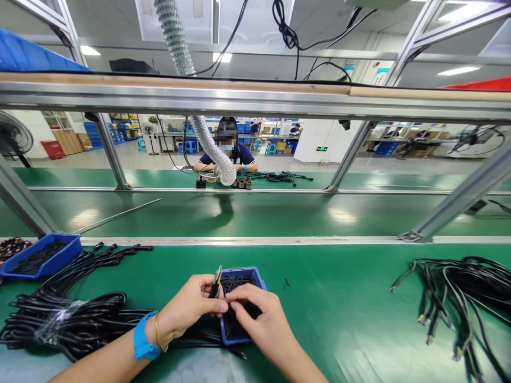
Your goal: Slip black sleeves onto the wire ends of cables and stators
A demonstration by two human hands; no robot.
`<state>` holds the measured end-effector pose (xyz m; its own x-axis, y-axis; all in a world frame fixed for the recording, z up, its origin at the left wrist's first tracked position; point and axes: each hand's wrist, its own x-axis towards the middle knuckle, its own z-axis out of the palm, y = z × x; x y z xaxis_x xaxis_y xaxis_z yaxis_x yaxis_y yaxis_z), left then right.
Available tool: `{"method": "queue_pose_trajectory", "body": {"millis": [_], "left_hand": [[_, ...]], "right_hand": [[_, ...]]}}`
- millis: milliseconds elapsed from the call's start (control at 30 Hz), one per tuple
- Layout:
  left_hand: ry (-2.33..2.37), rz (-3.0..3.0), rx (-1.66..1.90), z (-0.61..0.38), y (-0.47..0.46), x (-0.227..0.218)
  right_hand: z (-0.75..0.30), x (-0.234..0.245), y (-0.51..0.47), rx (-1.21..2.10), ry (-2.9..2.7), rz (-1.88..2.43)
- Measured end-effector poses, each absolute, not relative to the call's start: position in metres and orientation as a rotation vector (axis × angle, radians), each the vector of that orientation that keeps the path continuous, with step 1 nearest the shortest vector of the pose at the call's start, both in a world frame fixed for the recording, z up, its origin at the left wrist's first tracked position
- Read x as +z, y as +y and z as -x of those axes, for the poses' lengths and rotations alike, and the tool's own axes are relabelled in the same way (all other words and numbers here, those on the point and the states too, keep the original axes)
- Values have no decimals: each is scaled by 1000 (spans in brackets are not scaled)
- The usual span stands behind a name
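Observation:
My left hand (190,304), with a blue band and a gold-coloured bangle at the wrist, is closed on a black cable end (216,285). Thin wires, one of them yellow-green, stick up from its cut jacket. My right hand (265,314) pinches with thumb and forefinger close beside the left fingertips; whatever is between them is too small to make out. Both hands are over a small blue bin (261,277) filled with short black tube pieces (239,280). More black cable runs to the left below my left forearm.
A tied bundle of black cables (75,322) lies at left, near another blue bin (74,246) of black pieces. Loose cables with bared ends (459,298) lie at right on the green bench (339,308). Metal posts (455,186) rise beyond. Across the bench sits a co-worker (243,154).

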<state>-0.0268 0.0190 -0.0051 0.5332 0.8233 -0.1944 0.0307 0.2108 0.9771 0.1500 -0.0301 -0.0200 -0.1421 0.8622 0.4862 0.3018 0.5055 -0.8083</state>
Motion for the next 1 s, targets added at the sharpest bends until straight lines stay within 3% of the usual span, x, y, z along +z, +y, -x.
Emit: {"method": "queue_pose_trajectory", "body": {"millis": [200,367,600,1000], "left_hand": [[1001,-1320,765,39,-12,-8],[939,-1328,764,52,-26,-13],[880,-1223,815,41,-11,-21],[908,-1031,969,31,-18,-63]], "right_hand": [[-146,-12,-46,781,-1777,1017],[-168,6,-53,969,-2234,970],[-164,-34,-19,91,-2239,1370],[-162,-57,-13,-11,-2316,1436]]}}
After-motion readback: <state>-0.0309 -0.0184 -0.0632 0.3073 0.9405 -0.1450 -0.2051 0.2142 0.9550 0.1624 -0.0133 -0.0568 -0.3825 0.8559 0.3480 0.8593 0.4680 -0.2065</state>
